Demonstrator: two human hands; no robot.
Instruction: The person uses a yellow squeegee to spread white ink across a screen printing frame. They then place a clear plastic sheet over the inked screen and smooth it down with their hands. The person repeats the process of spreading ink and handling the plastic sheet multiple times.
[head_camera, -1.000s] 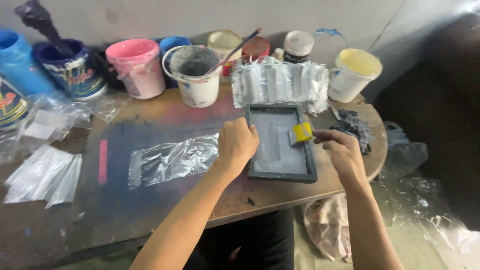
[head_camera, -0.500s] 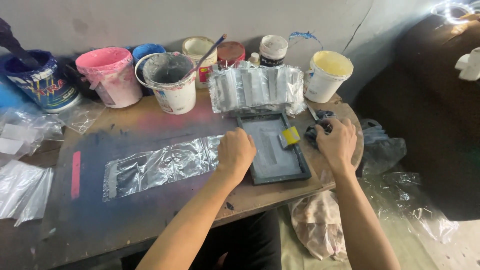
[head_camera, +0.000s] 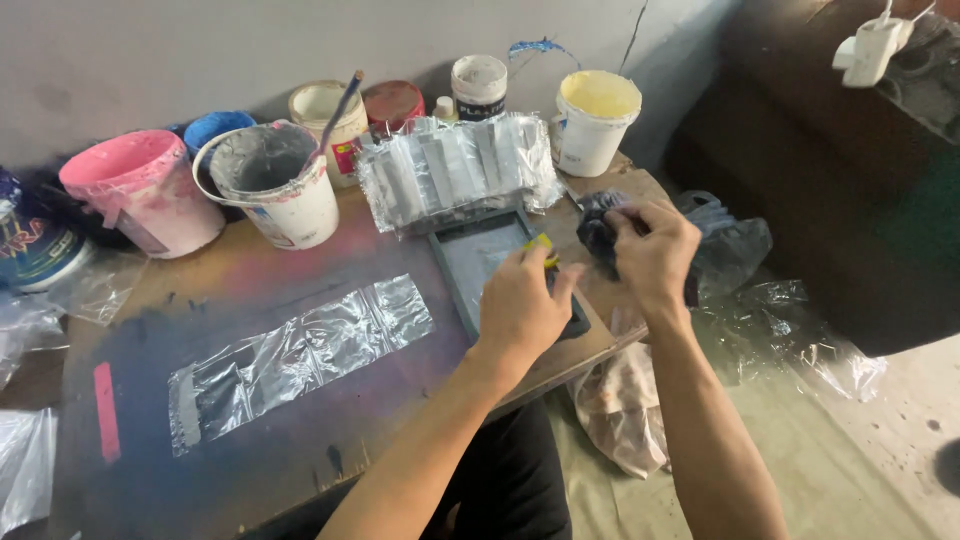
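Note:
A small grey framed screen (head_camera: 470, 262) lies on the stained wooden table (head_camera: 300, 275), near its right edge. My left hand (head_camera: 520, 305) rests over the screen's right side, and its fingertips pinch a small yellow block (head_camera: 541, 246). Just to the right, my right hand (head_camera: 655, 250) grips a dark crumpled cloth (head_camera: 598, 230) at the table's right end. The two hands are close together, almost touching. A flat clear plastic bag (head_camera: 300, 355) lies on the dark painted patch to the left of the screen.
A stack of clear bags (head_camera: 455, 170) lies behind the screen. Paint tubs line the wall: a pink one (head_camera: 145, 190), a white bucket with a stick (head_camera: 270, 185), a yellow-rimmed tub (head_camera: 595, 120) and several jars. Plastic sheets (head_camera: 780, 330) lie on the floor to the right.
My left hand slid right across the screen to the yellow block. My right hand left that block and took hold of the dark cloth. The camera view shifted to the right.

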